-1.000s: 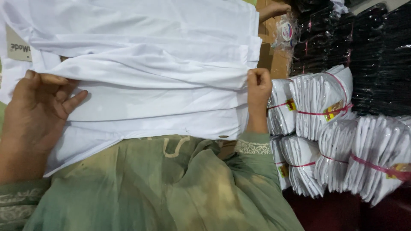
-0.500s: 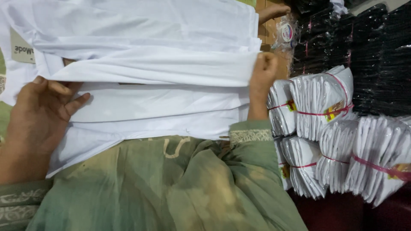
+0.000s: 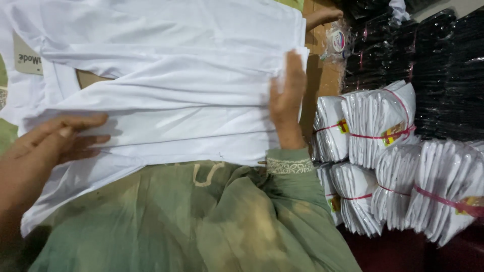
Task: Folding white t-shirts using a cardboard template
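Note:
A white garment (image 3: pixel 171 95) lies spread in folded layers over my lap, which is covered by a green dress (image 3: pixel 201 221). My left hand (image 3: pixel 50 141) rests with fingers stretched out on the garment's left part, along a fold. My right hand (image 3: pixel 286 95) lies flat with fingers extended on the garment's right edge. Neither hand grips the cloth. A beige label (image 3: pixel 26 61) shows at the garment's far left.
Bundles of white packed garments (image 3: pixel 383 126) tied with pink string stand to the right. Stacks of black packed garments (image 3: pixel 438 65) fill the upper right. A cardboard box (image 3: pixel 322 80) and a wrapped tape roll (image 3: pixel 338 39) sit behind my right hand. Another person's limb (image 3: pixel 322 14) shows at the top.
My right hand let go of the pinched fold, carried it upward and now lies flat on it. My left hand turned and slid onto the cloth with straight fingers.

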